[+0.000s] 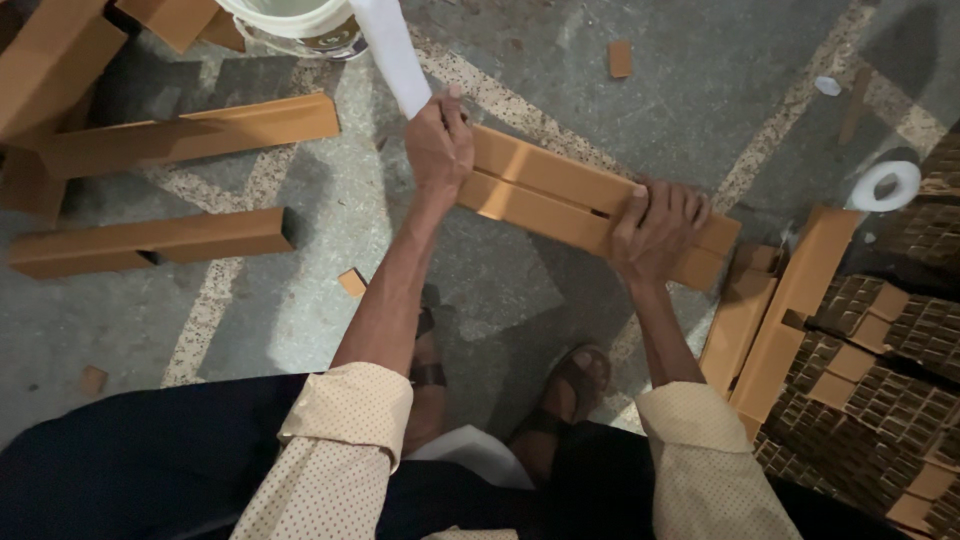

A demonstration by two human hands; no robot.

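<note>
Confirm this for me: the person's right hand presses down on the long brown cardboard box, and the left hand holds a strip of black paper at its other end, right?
Not quite. The head view shows the strip in the left hand is white, not black. The rest stands: the right hand presses on the long brown cardboard box.

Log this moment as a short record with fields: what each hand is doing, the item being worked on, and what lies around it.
left hand: pinches a white paper strip at one end of the box
right hand: pressed flat on the other end
worked item: long flat brown cardboard box, seam up, on grey concrete floor
left side: more long brown cardboard boxes
right side: white tape roll
top: white plastic bucket
</note>
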